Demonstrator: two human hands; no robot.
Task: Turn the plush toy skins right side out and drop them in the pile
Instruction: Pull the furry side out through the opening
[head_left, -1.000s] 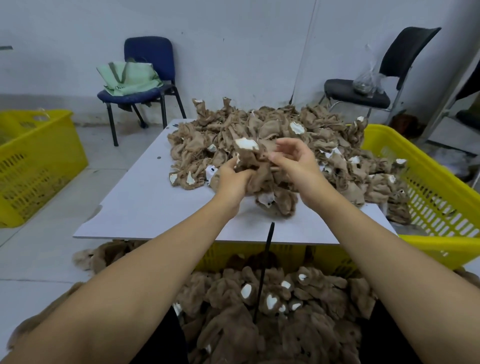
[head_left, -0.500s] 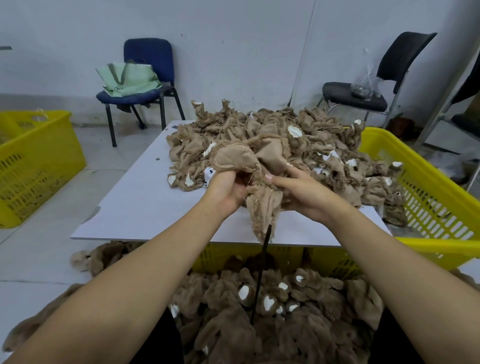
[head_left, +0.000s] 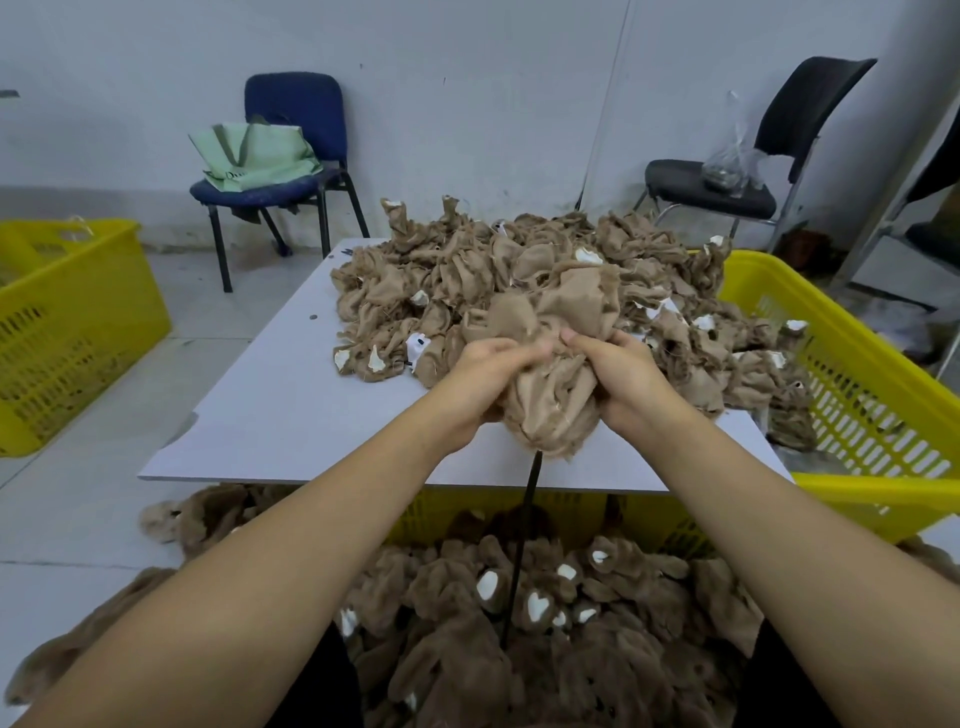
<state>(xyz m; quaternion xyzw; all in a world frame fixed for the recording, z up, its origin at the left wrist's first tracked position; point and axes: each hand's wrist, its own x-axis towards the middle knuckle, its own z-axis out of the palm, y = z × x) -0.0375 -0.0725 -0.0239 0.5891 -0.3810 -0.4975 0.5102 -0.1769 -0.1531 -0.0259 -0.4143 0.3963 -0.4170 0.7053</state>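
Observation:
I hold one tan plush skin, inside out, above the near edge of the white table. My left hand grips its left side and my right hand grips its right side, thumbs close together on top. The skin bunches over a thin black rod that rises from below the table. Behind it lies a heap of inside-out skins on the table. Below me sits a pile of fluffy brown turned skins with white patches.
A yellow crate stands at the right of the table and another yellow crate on the floor at left. A blue chair with a green bag and a black chair stand by the wall.
Both hands have worked the skin further down over the rod; the fabric now bunches fuller between them and my thumbs have come closer together.

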